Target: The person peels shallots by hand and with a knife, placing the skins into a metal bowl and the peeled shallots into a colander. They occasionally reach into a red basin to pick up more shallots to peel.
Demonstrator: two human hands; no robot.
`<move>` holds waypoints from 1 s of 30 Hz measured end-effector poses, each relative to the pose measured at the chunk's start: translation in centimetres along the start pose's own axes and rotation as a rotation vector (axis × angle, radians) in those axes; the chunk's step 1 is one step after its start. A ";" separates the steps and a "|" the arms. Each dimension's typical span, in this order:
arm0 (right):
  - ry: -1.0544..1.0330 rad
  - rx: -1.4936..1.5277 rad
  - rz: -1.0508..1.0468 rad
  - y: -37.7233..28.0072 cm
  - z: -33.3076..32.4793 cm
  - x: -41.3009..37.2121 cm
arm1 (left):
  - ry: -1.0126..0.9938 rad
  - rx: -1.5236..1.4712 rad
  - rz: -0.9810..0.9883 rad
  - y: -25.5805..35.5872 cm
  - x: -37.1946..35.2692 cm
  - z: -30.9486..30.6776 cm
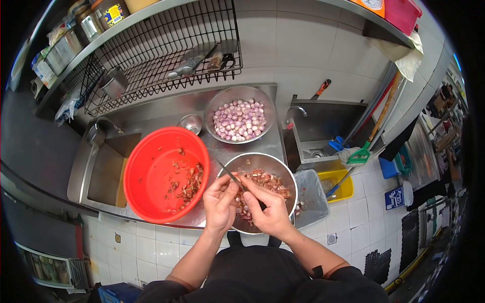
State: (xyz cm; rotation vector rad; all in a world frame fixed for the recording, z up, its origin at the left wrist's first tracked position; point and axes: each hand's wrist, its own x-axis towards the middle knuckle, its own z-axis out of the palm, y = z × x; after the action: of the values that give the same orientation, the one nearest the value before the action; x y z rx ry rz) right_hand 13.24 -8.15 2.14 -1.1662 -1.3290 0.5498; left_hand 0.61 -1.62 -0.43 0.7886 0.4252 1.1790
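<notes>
My right hand [268,204] is closed round the handle of a small knife [228,171], its blade pointing up and left. Against the blade, my left hand [221,204] is pinched shut; whatever lies in its fingertips is hidden. Both hands are over the left side of a steel bowl [289,177] holding reddish shallot skins and trimmings [268,182]. Left of them, a red plastic basin [144,166] contains small reddish-brown shallots or scraps [189,184]. Behind the bowl, a metal colander [211,113] is filled with peeled purple-white shallots [240,119].
A small metal bowl [191,122] stands behind the basin on the steel counter [166,115]. Sinks lie left [103,174] and right [326,126]. A clear plastic bag [313,202] hangs beside the bowl. The wire rack [151,45] above holds tools. A yellow bucket [345,187] sits on the floor.
</notes>
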 end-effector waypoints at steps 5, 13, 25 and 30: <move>-0.044 0.146 0.173 -0.7 -1.1 0.7 | -0.040 0.031 0.033 0.6 0.1 0.1; -0.065 0.103 0.059 -1.9 -0.6 0.3 | -0.007 0.009 0.039 0.9 -0.1 0.3; -0.047 0.248 0.325 -1.6 -2.5 0.7 | -0.181 0.015 -0.025 3.1 -0.1 0.1; -0.156 0.152 0.094 -3.5 -2.3 0.6 | -0.210 0.090 0.053 2.7 -0.4 0.2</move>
State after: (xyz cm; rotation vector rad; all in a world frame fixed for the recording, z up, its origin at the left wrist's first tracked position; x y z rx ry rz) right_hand 14.49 -9.75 5.89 -1.0810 -1.3436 0.8098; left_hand -1.16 -1.61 1.68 0.9968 0.2866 1.1179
